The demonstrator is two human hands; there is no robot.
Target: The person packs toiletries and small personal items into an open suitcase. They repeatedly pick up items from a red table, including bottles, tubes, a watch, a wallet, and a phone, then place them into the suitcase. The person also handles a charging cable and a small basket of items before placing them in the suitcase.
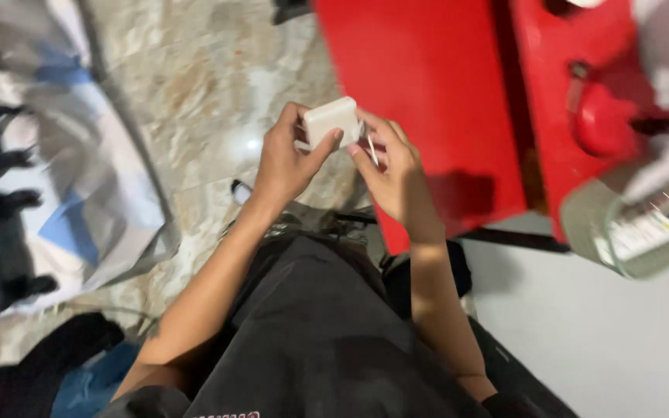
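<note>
Left hand (284, 162) and right hand (392, 170) are both clamped on 1 small white box (331, 120) above the marble floor (195, 85); it looks light, rigid, smooth, best pinched by its edges.

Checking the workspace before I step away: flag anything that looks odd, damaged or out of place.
Nothing stands out. The left hand and right hand hold a small white box above the marble floor; it looks intact. The frame is blurry.

One head-worn camera looks steeply down from close above the person's lap, facing forward over the marble floor (195, 85) toward a red cabinet (427, 101) just ahead.
</note>
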